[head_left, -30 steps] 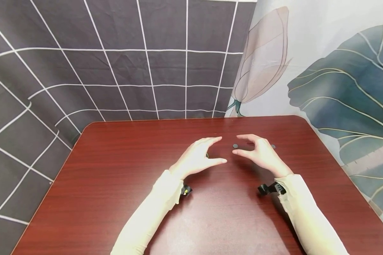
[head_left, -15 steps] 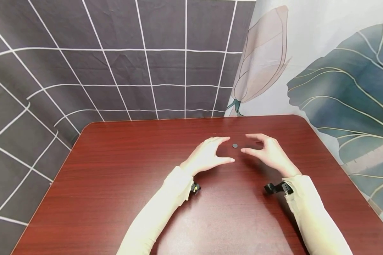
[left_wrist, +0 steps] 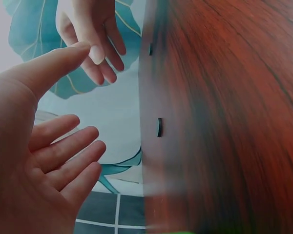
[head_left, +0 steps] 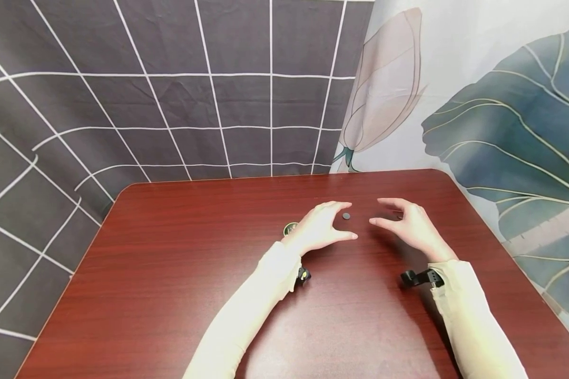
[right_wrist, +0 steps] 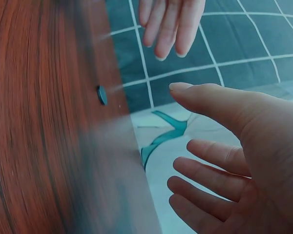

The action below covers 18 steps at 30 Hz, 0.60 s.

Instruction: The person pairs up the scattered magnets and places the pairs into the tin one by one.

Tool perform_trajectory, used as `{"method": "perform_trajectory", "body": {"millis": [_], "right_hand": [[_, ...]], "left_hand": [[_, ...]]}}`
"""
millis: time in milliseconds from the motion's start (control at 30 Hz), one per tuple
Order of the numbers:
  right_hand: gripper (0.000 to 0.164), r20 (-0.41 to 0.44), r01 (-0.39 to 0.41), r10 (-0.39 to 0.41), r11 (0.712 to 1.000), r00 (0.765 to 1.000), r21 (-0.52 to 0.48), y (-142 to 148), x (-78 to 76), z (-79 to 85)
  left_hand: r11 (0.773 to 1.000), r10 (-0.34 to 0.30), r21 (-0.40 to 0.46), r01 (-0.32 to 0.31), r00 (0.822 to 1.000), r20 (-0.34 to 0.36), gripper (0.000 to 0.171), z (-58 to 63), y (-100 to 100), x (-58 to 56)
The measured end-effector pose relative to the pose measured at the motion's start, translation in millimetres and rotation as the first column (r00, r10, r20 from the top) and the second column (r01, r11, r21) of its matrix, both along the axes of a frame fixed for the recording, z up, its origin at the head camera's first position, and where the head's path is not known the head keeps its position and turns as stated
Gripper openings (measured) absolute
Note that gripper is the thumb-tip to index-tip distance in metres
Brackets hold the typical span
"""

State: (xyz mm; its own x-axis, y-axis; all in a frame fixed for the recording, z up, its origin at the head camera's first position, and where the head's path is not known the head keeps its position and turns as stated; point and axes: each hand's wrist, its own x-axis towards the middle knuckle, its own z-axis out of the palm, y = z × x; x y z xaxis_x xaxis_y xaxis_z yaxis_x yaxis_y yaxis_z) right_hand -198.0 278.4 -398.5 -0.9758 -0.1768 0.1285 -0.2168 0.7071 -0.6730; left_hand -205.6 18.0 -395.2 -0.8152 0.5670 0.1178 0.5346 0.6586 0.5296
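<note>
My left hand (head_left: 315, 229) hovers over the table with thumb and fingers spread apart, holding nothing. Just off its fingertips lies a small flat grey disc (head_left: 346, 216), seen nearly edge-on in the left wrist view. Behind the left wrist a round disc with a green and gold rim (head_left: 290, 228) shows partly, the rest covered by the hand. Facing the left hand, my right hand (head_left: 414, 229) also hovers with thumb and fingers apart and nothing between them. A second small dark disc (left_wrist: 150, 48) lies farther right on the table, mostly hidden by the right hand in the head view.
The red-brown wooden table (head_left: 170, 273) has rounded far corners. A dark grey curtain with a white grid (head_left: 242, 100) hangs behind and to the left. On the right hangs a white curtain with leaf and flower prints (head_left: 502, 137).
Both hands have drifted right across the table, still apart and facing each other. The green-rimmed disc now shows to the left of the left hand. The grey disc stays in place.
</note>
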Motion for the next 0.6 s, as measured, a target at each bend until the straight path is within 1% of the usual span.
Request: {"method": "perform_trajectory", "body": {"millis": [233,433,500,600], "right_hand": [[0.070,0.004,0.026,-0.026,1.000,1.000,0.009,12,-1.7,-1.6],[0.071,0.020,0.061,-0.061,0.998,0.998,0.024,23,-4.7,-2.3],[0.071,0.027,0.073,-0.074,0.997,0.997,0.035,27,-5.8,-2.6],[0.070,0.026,0.083,-0.084,0.995,0.996,0.050,34,-7.7,-4.0]], "left_hand": [[1.000,0.003,0.011,-0.003,1.000,0.008,0.075,-4.9,9,-8.0],[1.000,0.019,0.009,-0.019,0.999,0.046,0.072,-9.1,18,-13.9],[1.000,0.029,0.004,-0.029,0.998,0.061,0.072,-11.2,21,-14.9],[0.999,0.042,-0.024,-0.040,0.997,0.059,0.070,-14.5,26,-17.1]]}}
